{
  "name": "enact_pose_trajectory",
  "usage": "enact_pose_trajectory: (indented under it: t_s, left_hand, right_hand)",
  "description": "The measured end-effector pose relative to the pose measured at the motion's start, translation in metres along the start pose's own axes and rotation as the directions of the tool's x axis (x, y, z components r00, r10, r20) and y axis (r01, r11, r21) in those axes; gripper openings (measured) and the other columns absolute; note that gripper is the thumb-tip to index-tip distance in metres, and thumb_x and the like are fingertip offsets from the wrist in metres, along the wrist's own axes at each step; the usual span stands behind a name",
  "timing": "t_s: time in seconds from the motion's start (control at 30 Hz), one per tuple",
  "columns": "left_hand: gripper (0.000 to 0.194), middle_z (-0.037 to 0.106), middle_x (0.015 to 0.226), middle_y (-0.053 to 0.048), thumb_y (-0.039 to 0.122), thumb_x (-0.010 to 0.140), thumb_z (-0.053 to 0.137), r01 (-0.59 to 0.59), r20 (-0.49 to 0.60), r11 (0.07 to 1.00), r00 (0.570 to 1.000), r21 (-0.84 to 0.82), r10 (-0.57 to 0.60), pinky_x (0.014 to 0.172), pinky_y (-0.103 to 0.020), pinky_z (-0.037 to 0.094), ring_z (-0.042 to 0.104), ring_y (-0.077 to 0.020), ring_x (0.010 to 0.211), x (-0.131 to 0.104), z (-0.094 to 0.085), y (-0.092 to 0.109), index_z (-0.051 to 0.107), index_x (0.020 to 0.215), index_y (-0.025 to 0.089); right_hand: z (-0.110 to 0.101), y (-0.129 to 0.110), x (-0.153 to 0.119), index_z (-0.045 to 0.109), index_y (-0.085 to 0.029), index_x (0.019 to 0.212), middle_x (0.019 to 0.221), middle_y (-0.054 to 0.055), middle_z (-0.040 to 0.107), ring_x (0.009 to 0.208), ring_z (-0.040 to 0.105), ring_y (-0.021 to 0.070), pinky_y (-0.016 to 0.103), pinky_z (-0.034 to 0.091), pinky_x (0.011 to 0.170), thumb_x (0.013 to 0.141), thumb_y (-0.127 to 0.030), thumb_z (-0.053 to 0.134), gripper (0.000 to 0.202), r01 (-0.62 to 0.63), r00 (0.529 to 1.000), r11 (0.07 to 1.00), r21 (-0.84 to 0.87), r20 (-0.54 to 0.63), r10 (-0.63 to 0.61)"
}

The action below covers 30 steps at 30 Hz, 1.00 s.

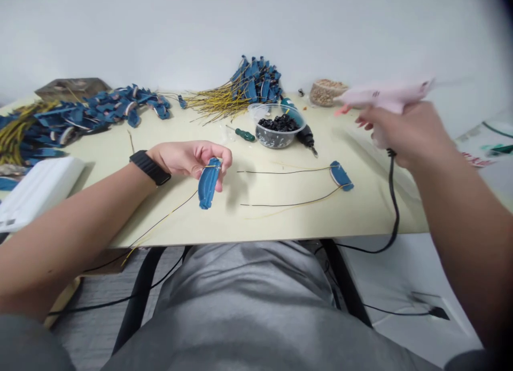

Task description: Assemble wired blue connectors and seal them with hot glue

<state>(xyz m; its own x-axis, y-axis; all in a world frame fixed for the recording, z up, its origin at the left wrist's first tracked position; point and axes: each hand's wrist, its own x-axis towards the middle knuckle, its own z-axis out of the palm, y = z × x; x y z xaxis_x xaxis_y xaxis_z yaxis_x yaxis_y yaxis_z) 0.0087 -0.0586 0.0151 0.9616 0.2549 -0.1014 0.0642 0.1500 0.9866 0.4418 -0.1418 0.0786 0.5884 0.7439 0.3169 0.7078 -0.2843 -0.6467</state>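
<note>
Between the thumb and fingers of my left hand [196, 160] is a curved blue plastic piece [207, 186], held above the table. Black and yellow wires trail from it down to the left, past the table's front edge. My right hand [412, 128] is wrapped round the grip of a pink glue gun [385, 95], raised over the right side of the table. A black cord runs down from its handle. Another blue plastic piece [341, 176] lies on the table between my hands, its black and yellow wires stretched out to the left.
A clear bowl [276, 133] of small black parts stands mid-table, with a green screwdriver [244, 134] left of it and a dark power tool [306, 138] at its right. Piles of wired blue pieces [256, 82] [96, 111] lie behind and left. A white box [44, 192] sits front left.
</note>
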Motion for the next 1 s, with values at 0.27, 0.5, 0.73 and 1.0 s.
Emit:
enact_pose_trajectory:
  t_s: [0.27,0.5,0.73,1.0]
  left_hand:
    - [0.057,0.085,0.080,-0.008,0.042,0.070,0.117,-0.085,-0.131,0.996,0.988,-0.011,0.083,0.078,-0.033,0.069,0.085,-0.0266,0.074,0.001,-0.002,-0.001,0.081,0.108,0.020]
    - [0.054,0.089,0.088,-0.009,0.040,0.077,0.115,-0.081,-0.099,0.996,0.992,-0.027,0.078,0.081,-0.028,0.067,0.088,-0.0239,0.083,0.001,-0.002,-0.001,0.082,0.115,0.022]
    - [0.065,0.088,0.085,-0.010,0.046,0.068,0.119,-0.057,-0.164,0.998,0.985,0.021,0.060,0.085,-0.037,0.070,0.088,-0.0288,0.079,0.003,-0.002,0.000,0.079,0.113,0.019]
    - [0.059,0.089,0.088,-0.011,0.044,0.072,0.117,-0.094,-0.165,0.995,0.982,0.019,0.096,0.086,-0.033,0.070,0.090,-0.0278,0.085,0.009,0.000,0.000,0.081,0.112,0.020]
  right_hand:
    - [0.034,0.056,0.021,0.092,-0.008,0.126,0.123,0.021,0.088,0.092,0.071,0.0206,0.039,0.050,0.078,0.103,-0.040,0.082,0.040,0.000,0.981,0.990,-0.141,0.192,0.028]
    - [0.024,0.056,0.026,0.088,-0.011,0.127,0.129,0.027,0.085,0.117,0.075,0.0373,0.046,0.051,0.097,0.115,-0.046,0.068,0.042,0.099,0.951,0.918,-0.384,0.307,0.026]
    - [-0.007,0.070,0.011,0.089,-0.008,0.130,0.132,0.033,0.085,0.129,0.077,0.0435,0.050,0.051,0.101,0.110,-0.047,0.078,0.045,0.306,0.930,0.793,-0.527,0.344,-0.130]
    - [-0.038,0.038,-0.097,0.070,-0.029,0.078,0.074,0.016,0.076,0.082,0.070,0.0358,0.047,0.039,0.072,0.095,-0.020,0.071,0.019,0.514,0.838,0.720,-0.467,0.098,-0.536]
